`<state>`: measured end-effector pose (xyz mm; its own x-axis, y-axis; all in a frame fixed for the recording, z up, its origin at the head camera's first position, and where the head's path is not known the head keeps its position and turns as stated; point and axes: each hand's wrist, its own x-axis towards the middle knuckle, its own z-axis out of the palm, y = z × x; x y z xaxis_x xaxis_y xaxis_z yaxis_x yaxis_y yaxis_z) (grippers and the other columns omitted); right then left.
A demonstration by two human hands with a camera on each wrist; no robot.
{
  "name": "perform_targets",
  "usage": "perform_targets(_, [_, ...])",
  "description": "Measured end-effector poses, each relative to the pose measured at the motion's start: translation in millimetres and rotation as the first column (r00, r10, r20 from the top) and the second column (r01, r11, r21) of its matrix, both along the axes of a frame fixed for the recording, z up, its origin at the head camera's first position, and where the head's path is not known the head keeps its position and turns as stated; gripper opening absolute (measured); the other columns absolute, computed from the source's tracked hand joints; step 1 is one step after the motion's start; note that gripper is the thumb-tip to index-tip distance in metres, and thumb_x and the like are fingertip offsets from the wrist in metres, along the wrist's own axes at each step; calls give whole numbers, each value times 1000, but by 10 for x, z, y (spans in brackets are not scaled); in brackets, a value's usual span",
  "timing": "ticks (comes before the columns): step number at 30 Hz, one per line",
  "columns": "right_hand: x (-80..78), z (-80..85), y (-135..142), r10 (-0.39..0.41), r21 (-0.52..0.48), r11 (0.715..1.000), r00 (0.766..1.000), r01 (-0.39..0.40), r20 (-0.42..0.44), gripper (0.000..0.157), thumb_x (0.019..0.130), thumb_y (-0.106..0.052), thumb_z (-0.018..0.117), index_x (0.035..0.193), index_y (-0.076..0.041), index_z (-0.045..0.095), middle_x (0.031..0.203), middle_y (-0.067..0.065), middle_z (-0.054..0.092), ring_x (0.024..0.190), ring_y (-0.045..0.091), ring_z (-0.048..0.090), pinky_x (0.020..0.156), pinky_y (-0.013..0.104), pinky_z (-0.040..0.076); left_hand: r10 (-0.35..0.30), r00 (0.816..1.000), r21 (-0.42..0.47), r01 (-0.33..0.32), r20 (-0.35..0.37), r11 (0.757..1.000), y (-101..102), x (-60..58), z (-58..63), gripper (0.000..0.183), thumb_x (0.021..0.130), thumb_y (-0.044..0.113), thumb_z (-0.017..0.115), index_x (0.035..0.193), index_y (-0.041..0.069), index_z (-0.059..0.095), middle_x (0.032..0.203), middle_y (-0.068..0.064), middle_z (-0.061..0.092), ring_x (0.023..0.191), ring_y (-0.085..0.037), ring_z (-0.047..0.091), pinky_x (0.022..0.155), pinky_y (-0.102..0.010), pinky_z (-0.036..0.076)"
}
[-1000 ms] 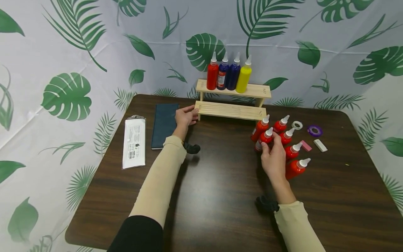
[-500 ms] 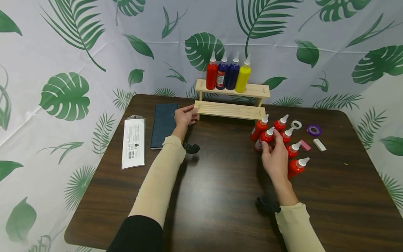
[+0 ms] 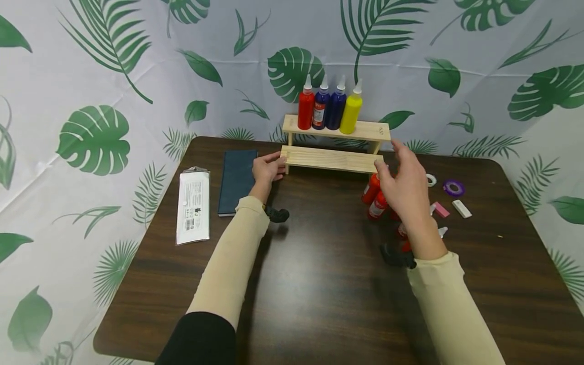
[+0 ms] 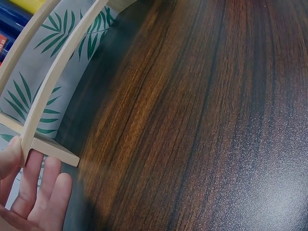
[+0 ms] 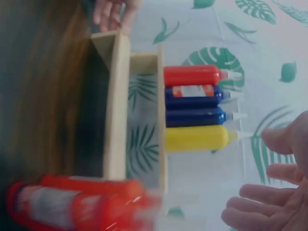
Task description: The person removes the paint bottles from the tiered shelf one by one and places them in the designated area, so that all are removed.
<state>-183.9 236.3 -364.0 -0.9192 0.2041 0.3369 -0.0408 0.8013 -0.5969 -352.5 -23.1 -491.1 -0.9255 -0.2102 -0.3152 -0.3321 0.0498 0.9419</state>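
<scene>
A two-tier wooden rack (image 3: 335, 159) stands near the table's back edge. My left hand (image 3: 268, 169) grips the left end of its lower shelf, thumb on top and fingers (image 4: 33, 185) curled beneath. Above a group of red squeeze bottles (image 3: 377, 204) on the right, my right hand (image 3: 407, 187) is raised with thumb and fingers spread, holding nothing. It hides several of those bottles in the head view. Along the upper shelf stand a red bottle (image 5: 192, 75), two dark blue bottles (image 5: 192, 116) and a yellow bottle (image 5: 196, 138), all with white nozzle tips.
Left of the rack lie a dark notebook (image 3: 238, 182) and a white packaged item (image 3: 193, 207). Past the red bottles are a purple tape roll (image 3: 453, 187), a white roll (image 3: 431, 180), a pink block (image 3: 441, 209) and a white block (image 3: 462, 208). A leaf-print cloth (image 3: 150, 71) hangs behind.
My right hand has let go of a red bottle in the group and lifted up toward the rack's right end, its fingers spreading. The left hand stays on the rack.
</scene>
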Motion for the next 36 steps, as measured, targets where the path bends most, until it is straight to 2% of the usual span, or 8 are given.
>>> perform_targets(3, [-283,137,-52,47,-7,999,997,-47,61,57,100,-36,47,150,-14,31,147,16,42,130,36,44,103,57,37,-1,1000,1,1,-2,1000,-6,9,15,29,84,23,76,113,23,73,89,-6,74,72,-16,72,55,-27,57])
perform_targets(6, [-581,206,-86,78,-61,996,988,-70,135,57,102,-37,42,153,-17,24,150,15,37,134,34,41,106,53,36,-5,1000,10,5,5,1000,-4,18,32,29,84,23,76,112,23,73,89,-7,74,74,-17,72,58,-29,58])
perform_targets(11, [-1044,197,-82,67,-149,988,978,-37,199,61,102,-37,40,155,-19,15,154,13,29,136,31,38,109,47,36,-13,1000,20,12,6,1000,9,9,19,29,83,23,77,112,23,74,89,-7,74,76,-19,72,60,-31,59])
perform_targets(15, [-1275,132,-41,66,-218,976,973,-17,220,67,102,-38,41,156,-20,6,158,11,20,139,30,34,110,43,34,-6,1000,14,6,9,1000,19,-11,0,28,83,24,77,111,24,74,88,-5,74,72,-16,72,57,-29,58])
perform_targets(20, [-1443,73,-34,111,-287,957,966,-40,235,69,101,-38,42,156,-25,1,158,11,17,141,31,29,112,42,33,3,1000,6,-3,9,1000,6,-3,15,27,83,24,77,110,24,74,87,-4,75,71,-15,72,59,-30,58])
perform_targets(26, [-1571,58,-120,155,-429,902,961,-43,230,65,102,-34,42,155,-27,6,156,12,23,141,29,30,112,40,32,-8,1000,2,8,-2,1000,23,15,36,28,84,23,76,111,23,74,88,-6,74,74,-17,72,62,-33,59])
perform_targets(36, [-1626,62,-270,3,-453,886,977,97,214,51,103,-28,43,151,-26,26,145,10,41,129,24,46,106,38,41,11,1000,-11,-11,4,1000,1,9,35,27,84,23,76,111,23,74,88,-6,74,73,-17,72,58,-30,58])
